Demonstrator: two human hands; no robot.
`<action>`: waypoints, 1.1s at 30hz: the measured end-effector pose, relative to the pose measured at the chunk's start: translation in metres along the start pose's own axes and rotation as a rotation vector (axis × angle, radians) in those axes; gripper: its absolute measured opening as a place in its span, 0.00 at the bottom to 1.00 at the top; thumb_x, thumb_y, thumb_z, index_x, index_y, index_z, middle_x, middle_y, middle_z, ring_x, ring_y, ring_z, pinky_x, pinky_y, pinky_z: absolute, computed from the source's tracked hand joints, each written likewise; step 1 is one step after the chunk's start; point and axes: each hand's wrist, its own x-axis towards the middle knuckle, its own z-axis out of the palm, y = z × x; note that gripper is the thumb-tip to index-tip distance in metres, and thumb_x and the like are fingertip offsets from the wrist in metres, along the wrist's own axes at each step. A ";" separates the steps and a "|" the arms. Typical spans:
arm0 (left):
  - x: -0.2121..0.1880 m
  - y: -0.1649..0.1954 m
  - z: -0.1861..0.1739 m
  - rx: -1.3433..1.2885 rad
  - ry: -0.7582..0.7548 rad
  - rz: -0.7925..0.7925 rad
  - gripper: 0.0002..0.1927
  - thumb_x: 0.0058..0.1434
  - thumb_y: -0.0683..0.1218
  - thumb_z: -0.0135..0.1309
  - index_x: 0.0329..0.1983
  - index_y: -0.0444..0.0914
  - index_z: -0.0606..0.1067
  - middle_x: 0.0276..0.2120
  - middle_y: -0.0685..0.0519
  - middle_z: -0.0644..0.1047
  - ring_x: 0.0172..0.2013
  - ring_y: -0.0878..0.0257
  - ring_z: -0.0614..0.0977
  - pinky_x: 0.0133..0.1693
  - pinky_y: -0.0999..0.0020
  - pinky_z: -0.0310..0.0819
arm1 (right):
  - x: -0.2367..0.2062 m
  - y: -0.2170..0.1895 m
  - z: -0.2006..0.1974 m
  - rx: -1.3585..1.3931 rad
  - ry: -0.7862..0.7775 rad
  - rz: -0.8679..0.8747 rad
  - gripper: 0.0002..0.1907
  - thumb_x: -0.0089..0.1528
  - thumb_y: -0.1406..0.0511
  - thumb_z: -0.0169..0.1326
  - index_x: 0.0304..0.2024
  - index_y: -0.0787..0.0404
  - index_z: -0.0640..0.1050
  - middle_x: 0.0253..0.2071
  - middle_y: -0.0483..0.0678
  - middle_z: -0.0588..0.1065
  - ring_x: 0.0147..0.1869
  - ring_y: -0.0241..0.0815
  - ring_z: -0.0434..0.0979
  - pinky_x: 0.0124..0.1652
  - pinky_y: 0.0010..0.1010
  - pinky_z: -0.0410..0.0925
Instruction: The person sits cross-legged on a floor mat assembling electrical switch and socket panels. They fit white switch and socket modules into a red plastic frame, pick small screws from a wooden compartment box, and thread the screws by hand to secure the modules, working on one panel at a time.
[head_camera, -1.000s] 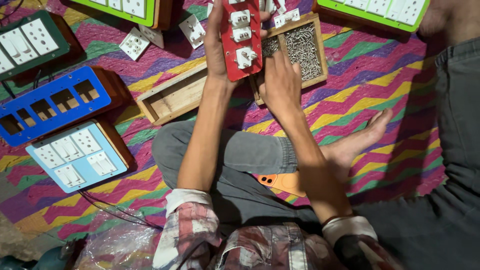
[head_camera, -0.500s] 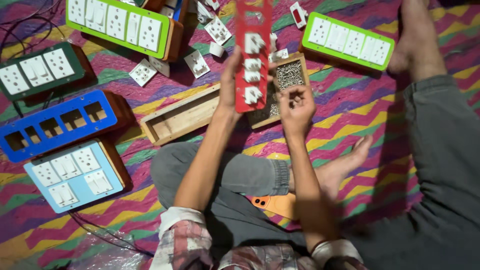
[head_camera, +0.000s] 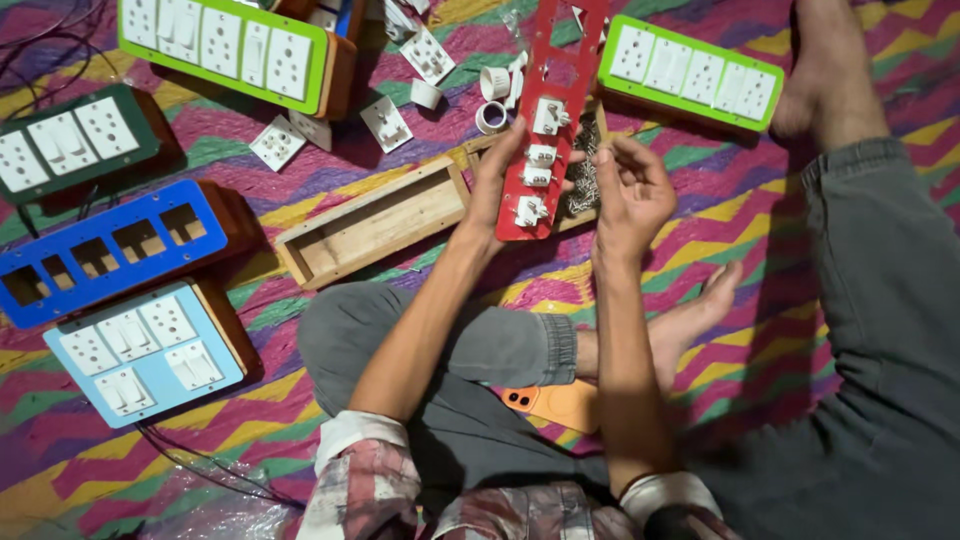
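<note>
**Red switch plate held up over the patterned mat**

Your left hand (head_camera: 495, 185) grips the long red plate (head_camera: 548, 110) at its lower end, fingers wrapped around its left edge and closed on it. The plate stands nearly upright in front of you, tilted slightly to the right, and carries several white switch and socket modules (head_camera: 535, 165) in its lower openings, while the upper openings are bare. Your right hand (head_camera: 632, 195) is just beside the plate's right edge, fingers half curled and loosely open; you cannot tell from this view whether it pinches anything small.

Behind the plate lies a small tray of screws (head_camera: 583, 170), mostly hidden. To the left of your left hand an open wooden box (head_camera: 372, 222) rests on the zigzag mat (head_camera: 760, 260). Further left sit a blue plate with bare openings (head_camera: 105, 250), a light blue plate with white modules (head_camera: 140, 350), and a dark green one (head_camera: 65, 140). Two bright green plates (head_camera: 225, 45) (head_camera: 690, 72) lie at the top. An orange phone (head_camera: 555, 405) rests by your crossed legs.
</note>
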 end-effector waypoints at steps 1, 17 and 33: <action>0.000 0.000 0.000 0.001 0.011 -0.001 0.33 0.70 0.61 0.48 0.65 0.31 0.69 0.52 0.43 0.79 0.48 0.53 0.85 0.42 0.57 0.85 | 0.001 0.000 0.003 0.029 0.006 0.009 0.13 0.64 0.75 0.61 0.51 0.69 0.78 0.44 0.49 0.79 0.47 0.34 0.80 0.50 0.22 0.73; -0.003 -0.002 -0.003 -0.077 0.049 -0.043 0.28 0.72 0.60 0.48 0.62 0.34 0.71 0.45 0.47 0.81 0.39 0.59 0.85 0.40 0.57 0.86 | 0.008 -0.011 0.031 -0.240 -0.186 -0.049 0.09 0.68 0.72 0.59 0.51 0.67 0.81 0.49 0.45 0.71 0.50 0.32 0.74 0.47 0.22 0.70; -0.004 -0.002 -0.005 -0.094 0.010 -0.043 0.27 0.72 0.60 0.48 0.61 0.35 0.71 0.43 0.47 0.80 0.38 0.58 0.85 0.39 0.55 0.86 | 0.011 -0.016 0.029 -0.451 -0.205 -0.230 0.07 0.69 0.70 0.63 0.49 0.66 0.82 0.44 0.46 0.69 0.49 0.37 0.71 0.48 0.25 0.67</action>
